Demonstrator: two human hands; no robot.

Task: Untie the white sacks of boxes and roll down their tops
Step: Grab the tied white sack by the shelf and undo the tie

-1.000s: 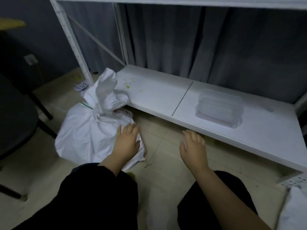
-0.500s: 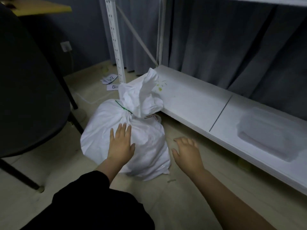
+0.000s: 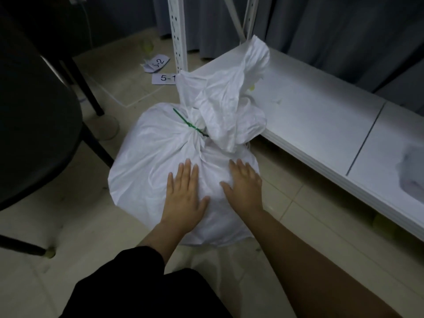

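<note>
A full white sack (image 3: 149,154) stands on the tiled floor in front of me. A green tie (image 3: 189,125) cinches its neck, and the loose top (image 3: 229,97) flops to the right above it. My left hand (image 3: 183,198) lies flat on the sack's near side with straight fingers. My right hand (image 3: 244,187) rests flat on the sack just to the right, fingers spread. Neither hand holds anything. The boxes inside are hidden.
A low white shelf board (image 3: 309,115) runs along the right, touching the sack's top; a clear plastic container (image 3: 413,173) sits on it. White rack posts (image 3: 177,35) stand behind. A dark chair (image 3: 34,111) fills the left. Paper labels (image 3: 164,78) lie on the floor.
My view has swung left and closer to the sack. My right hand moved from the floor onto the sack; my left hand stayed flat on it.
</note>
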